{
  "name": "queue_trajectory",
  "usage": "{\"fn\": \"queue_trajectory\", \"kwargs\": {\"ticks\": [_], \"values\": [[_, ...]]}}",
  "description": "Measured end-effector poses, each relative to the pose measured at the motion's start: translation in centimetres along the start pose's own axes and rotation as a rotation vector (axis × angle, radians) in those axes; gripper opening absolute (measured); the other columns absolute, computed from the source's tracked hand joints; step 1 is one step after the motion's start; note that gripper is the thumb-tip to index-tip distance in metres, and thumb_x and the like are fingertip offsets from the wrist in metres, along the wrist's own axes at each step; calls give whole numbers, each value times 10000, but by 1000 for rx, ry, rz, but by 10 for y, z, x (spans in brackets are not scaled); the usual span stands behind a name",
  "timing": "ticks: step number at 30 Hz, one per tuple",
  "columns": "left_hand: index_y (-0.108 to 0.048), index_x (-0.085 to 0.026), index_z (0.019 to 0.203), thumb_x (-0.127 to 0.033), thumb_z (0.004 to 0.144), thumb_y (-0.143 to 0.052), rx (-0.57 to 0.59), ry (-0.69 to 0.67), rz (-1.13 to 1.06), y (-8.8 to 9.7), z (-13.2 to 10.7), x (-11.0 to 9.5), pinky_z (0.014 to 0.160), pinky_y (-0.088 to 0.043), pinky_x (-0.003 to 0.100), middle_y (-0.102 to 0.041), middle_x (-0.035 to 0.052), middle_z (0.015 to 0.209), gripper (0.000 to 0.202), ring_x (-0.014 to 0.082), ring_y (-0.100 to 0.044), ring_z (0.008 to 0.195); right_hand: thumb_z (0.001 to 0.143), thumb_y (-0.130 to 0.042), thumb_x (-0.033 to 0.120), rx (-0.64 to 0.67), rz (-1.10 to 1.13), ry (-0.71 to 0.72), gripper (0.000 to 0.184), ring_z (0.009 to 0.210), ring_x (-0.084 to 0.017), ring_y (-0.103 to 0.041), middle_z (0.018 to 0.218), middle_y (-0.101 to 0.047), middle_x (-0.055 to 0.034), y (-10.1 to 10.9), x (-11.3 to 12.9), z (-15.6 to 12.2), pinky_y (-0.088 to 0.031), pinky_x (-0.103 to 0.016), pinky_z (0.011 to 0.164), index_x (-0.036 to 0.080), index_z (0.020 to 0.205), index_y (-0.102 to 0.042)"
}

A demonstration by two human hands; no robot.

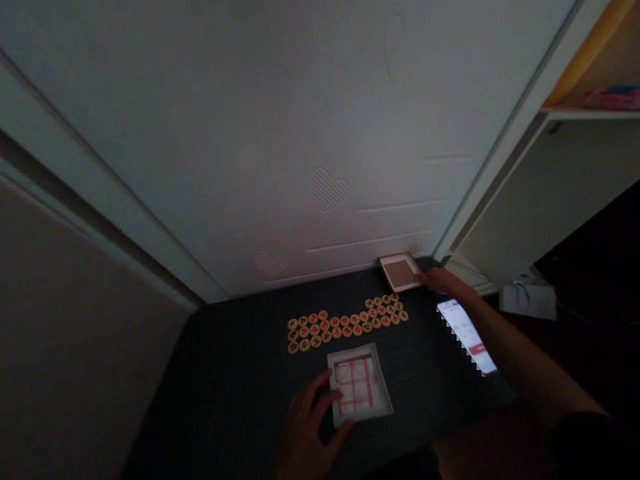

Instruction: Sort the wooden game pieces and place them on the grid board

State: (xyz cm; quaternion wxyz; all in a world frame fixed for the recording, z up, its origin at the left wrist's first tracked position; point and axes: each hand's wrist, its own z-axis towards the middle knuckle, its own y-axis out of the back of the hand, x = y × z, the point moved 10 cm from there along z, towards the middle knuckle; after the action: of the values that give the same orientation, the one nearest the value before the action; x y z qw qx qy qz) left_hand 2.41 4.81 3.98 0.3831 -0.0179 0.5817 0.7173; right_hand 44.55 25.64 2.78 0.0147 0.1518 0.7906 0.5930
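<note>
Near the front of the dark table, my left hand (pixel 315 420) grips the left side of a shallow white box (pixel 385 400), fingers over its rim and thumb at the near corner. Inside that box lies a folded sheet with red lines (pixel 354 383), like a Chinese chess board. My right hand (pixel 437 280) reaches to the back right and is closed on the right edge of a box lid (pixel 385 273) with a reddish rim and white inside. Between the two, round wooden Chinese chess pieces (pixel 345 321) with red or dark characters lie flat in rows.
To the right, under my right forearm, a lit phone (pixel 465 337) lies on the dark table (pixel 225 387). A white panel with heart patterns (pixel 330 190) rises along the table's back edge. A white object with a cable (pixel 527 300) sits beyond the right side.
</note>
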Motion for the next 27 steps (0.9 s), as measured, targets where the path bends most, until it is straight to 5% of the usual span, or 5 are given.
{"fn": "queue_trajectory", "kwargs": {"ticks": [12, 22, 27], "values": [[-677, -314, 1204, -311, 838, -737, 16, 26, -17, -5, -3, 6, 950, -576, 523, -585, 66, 1407, 370, 304, -628, 1201, 1015, -452, 523, 20, -59, -116, 545, 1048, -316, -702, 1087, -738, -237, -8, -45, 8, -496, -360, 887, 79, 1032, -768], [-670, -310, 1200, -284, 791, -778, 37, 49, -56, -3, -3, 3, 955, -571, 520, -569, 68, 1423, 424, 316, -614, 1216, 963, -419, 667, -118, -80, -201, 697, 1054, -377, -687, 1083, -710, -280, 4, -36, -8, -513, -451, 855, 55, 1042, -744], [-661, -321, 1218, -286, 764, -804, 59, 64, -69, -7, -4, 6, 974, -551, 549, -557, 68, 1435, 477, 327, -606, 1220, 990, -399, 605, -269, -83, -203, 577, 1001, -354, -688, 1045, -715, -220, 22, -13, -43, -509, -445, 829, 118, 1080, -695]]}}
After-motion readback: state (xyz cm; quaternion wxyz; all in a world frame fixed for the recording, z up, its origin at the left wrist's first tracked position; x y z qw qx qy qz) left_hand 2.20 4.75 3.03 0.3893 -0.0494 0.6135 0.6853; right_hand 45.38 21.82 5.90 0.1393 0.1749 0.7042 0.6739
